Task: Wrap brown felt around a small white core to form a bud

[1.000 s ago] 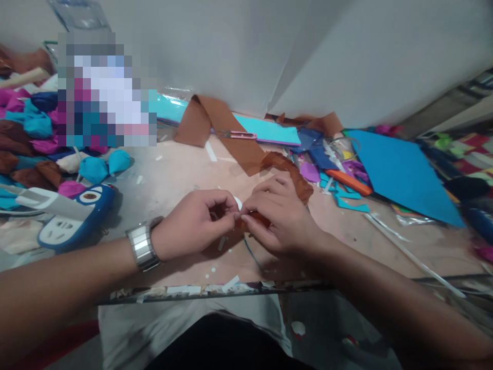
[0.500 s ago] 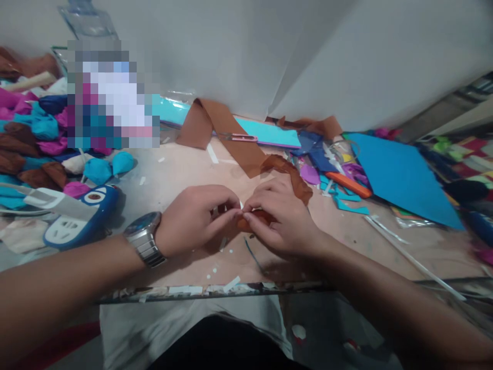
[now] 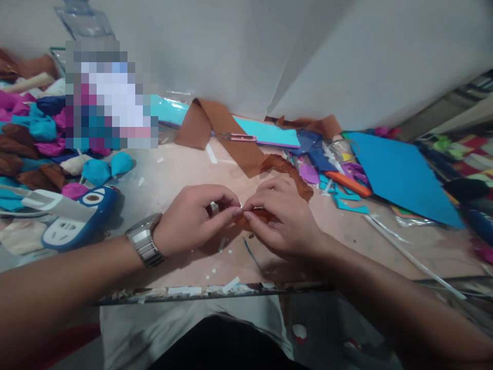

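Observation:
Over the middle of the table, my left hand [image 3: 200, 216] and my right hand [image 3: 283, 216] meet at the fingertips, thumb against forefinger on each. A gathered piece of brown crepe paper [image 3: 244, 222] is pinched in my right fingers. What my left fingers pinch is mostly hidden; a tiny white bit shows where the tips touch. Just behind my right hand lies crumpled brown paper [image 3: 287, 167]. A flat brown crepe paper strip [image 3: 244, 154] runs back from it, with pink-handled thread snips [image 3: 242, 137] on top.
Several coloured paper-wrapped balls [image 3: 96, 171] and a blue-white power strip [image 3: 73, 226] crowd the left. At right are an orange cutter knife [image 3: 348, 184], a blue sheet [image 3: 404, 177] and a thin white strip [image 3: 416, 257]. Paper scraps [image 3: 185, 291] line the front edge.
Both hands stay nearly in place, fingertips still together. My left thumb has shifted slightly at the pinch. The view has moved a little.

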A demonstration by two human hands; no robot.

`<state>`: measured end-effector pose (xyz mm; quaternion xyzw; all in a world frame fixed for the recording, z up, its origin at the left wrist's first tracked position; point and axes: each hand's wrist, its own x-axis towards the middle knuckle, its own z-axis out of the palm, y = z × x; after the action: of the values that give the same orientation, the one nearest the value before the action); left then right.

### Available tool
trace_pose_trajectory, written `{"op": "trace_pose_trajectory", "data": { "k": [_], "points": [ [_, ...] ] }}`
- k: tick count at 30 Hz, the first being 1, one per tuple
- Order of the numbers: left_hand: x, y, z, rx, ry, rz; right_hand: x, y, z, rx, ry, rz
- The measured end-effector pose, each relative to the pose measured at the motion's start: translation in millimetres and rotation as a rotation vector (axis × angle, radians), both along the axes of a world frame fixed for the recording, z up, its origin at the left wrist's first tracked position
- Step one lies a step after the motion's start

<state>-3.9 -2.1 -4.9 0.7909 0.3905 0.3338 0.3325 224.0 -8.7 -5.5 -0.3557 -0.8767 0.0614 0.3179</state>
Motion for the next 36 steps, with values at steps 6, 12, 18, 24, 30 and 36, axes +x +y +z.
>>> {"op": "trace_pose_trajectory", "data": {
  "k": [6,12,18,24,30,36],
  "points": [
    [2.5,-0.6,2.3,-0.116,-0.023,0.008,0.4,-0.8,2.2,0.035,-0.019,-0.049],
    [2.5,-4.3,3.4,-0.092,-0.043,0.023,-0.1,0.3,0.8,0.026,-0.016,-0.042],
    [2.4,-3.6,0.4,-0.097,-0.019,0.006,-1.9,-0.3,0.6,0.034,0.002,-0.017],
    [1.7,-4.0,-0.1,0.096,0.009,-0.032,-2.5,-1.4,-0.7,0.001,0.005,-0.010],
    [0.2,-3.7,2.2,0.174,0.028,-0.056,-2.6,-2.1,-0.8,-0.033,0.019,0.016],
    [1.0,-2.8,1.9,0.144,0.005,-0.032,-2.1,-2.3,0.8,-0.057,0.023,0.029]
  ]
}}
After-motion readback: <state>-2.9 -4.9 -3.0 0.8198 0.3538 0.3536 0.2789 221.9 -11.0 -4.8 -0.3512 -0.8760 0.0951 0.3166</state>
